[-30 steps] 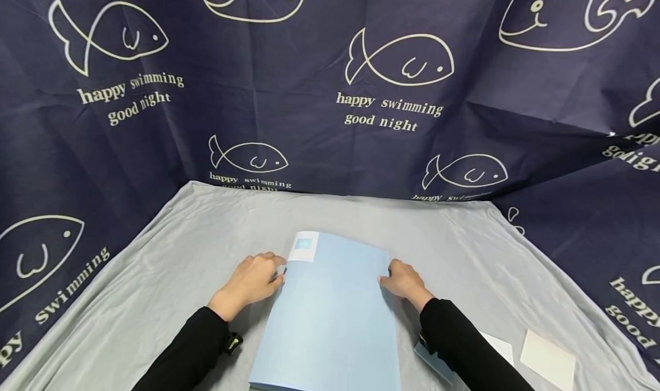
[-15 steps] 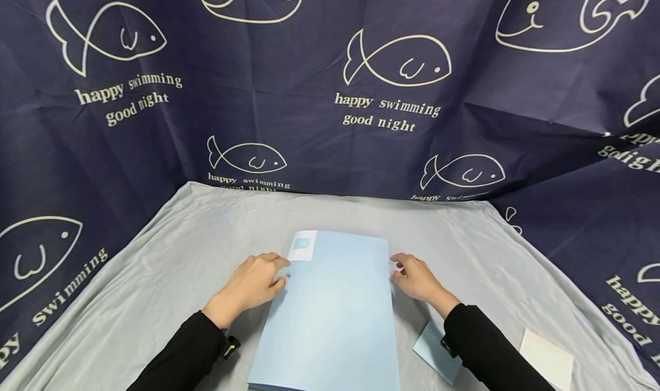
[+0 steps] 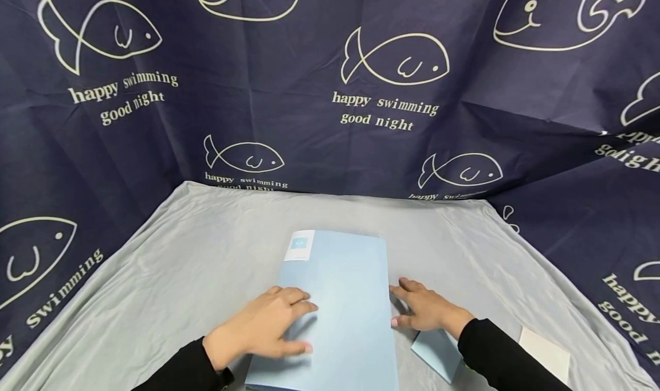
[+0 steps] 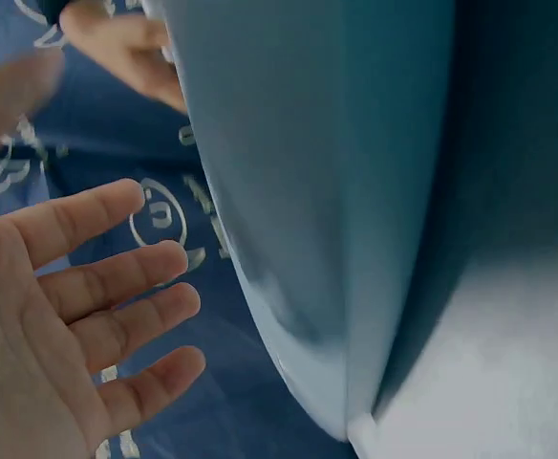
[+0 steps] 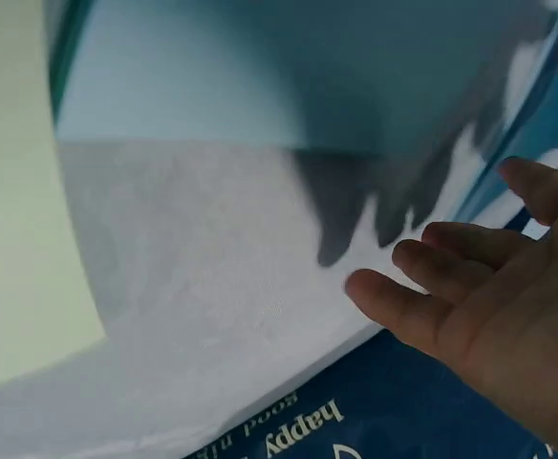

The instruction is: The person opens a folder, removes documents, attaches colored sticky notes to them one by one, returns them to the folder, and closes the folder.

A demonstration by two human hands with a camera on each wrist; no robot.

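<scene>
A large light-blue file folder [image 3: 350, 299] lies closed on the table with a white label [image 3: 299, 246] at its upper left corner. My left hand [image 3: 265, 325] hovers over the folder's left side, fingers spread. In the left wrist view those fingers [image 4: 160, 316] are apart from the folder's edge [image 4: 289, 191]. Beside the folder's right edge is my right hand [image 3: 425, 306], its fingers extended and holding nothing. Whether its fingertips touch the edge, I cannot tell. A smaller light-blue square pad [image 3: 438, 354] lies below the right hand, partly covered by it and the wrist.
A cream square pad [image 3: 543, 354] lies to the right, partly hidden by the right sleeve [image 3: 500, 351]. Pale grey cloth [image 3: 227, 225] covers the table. Behind it hangs a dark blue curtain [image 3: 304, 93] with fish drawings and lettering.
My left hand has moved from the folder's upper left edge down and over its cover. My right hand has let go of the right edge and shifted down and right. The folder has barely moved.
</scene>
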